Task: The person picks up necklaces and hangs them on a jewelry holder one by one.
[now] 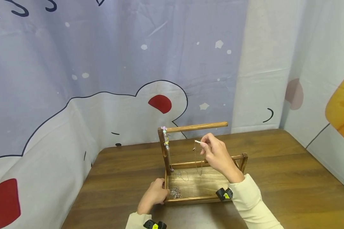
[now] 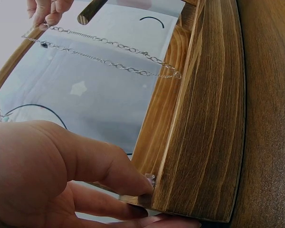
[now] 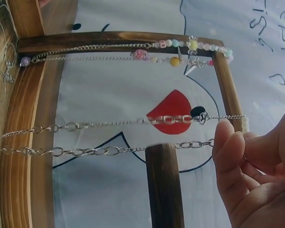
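A wooden jewelry stand (image 1: 195,200), with a shallow tray base, stands on the table. My left hand (image 1: 154,190) grips the tray's left end, thumb over the rim in the left wrist view. Above the tray, my right hand (image 1: 218,155) pinches a silver chain necklace (image 1: 198,142) by its white beaded part. The chain hangs down as a long loop, with a small dark charm near the top. In the right wrist view, the silver links (image 3: 107,151) pass close to the bar's end.
A pastel beaded necklace (image 1: 166,138) hangs at the left end of the stand's top bar (image 1: 197,127). A pile of silver chains (image 1: 175,192) lies in the tray's front left corner. Behind the wooden table (image 1: 120,171) hangs a printed curtain (image 1: 111,63).
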`<state>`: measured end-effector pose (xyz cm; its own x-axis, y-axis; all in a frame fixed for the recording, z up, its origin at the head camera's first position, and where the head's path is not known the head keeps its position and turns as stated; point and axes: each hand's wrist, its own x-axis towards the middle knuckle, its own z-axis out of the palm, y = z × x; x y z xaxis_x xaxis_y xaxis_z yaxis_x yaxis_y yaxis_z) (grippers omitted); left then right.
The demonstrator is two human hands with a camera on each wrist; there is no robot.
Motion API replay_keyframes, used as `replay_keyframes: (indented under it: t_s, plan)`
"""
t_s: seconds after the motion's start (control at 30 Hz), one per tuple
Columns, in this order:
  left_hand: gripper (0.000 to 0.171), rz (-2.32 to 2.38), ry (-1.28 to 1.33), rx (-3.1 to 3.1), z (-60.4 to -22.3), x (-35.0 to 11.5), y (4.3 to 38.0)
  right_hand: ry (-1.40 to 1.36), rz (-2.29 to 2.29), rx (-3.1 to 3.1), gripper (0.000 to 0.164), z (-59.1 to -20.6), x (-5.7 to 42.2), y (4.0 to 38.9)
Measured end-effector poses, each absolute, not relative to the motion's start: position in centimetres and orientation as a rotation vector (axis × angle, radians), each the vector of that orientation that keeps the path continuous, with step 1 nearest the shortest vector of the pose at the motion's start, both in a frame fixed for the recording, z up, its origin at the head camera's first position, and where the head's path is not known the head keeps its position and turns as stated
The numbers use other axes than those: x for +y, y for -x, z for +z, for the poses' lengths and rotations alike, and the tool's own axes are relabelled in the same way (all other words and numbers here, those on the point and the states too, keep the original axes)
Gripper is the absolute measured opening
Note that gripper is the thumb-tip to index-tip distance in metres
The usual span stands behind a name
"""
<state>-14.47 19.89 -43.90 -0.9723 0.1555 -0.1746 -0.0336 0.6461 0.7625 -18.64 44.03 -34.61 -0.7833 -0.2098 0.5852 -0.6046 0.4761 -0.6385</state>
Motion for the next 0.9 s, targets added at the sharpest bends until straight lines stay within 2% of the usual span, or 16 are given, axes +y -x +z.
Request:
replay_keyframes:
  t_s: [0.13, 0.27, 0.7, 0.9]
  plan:
    - [0.050, 1.230, -0.099, 2.635, -43.9, 20.0, 14.5, -0.648, 1.228, -2.304, 0.007, -34.4, 44.7, 18.7]
    - [0.046, 1.229, -0.101, 2.641, -43.9, 20.0, 14.5, -0.614, 1.234, -2.301, 0.010, -34.3, 45.3, 18.9]
    - [0.037, 1.238, -0.114, 2.647, -43.9, 19.9, 14.4, -0.544, 1.260, -2.301, 0.007, -33.6, 46.9, 19.2]
    - [0.039, 1.244, -0.112, 2.645, -43.9, 19.9, 14.4, -0.482, 1.250, -2.286, 0.005, -33.4, 48.0, 19.3]
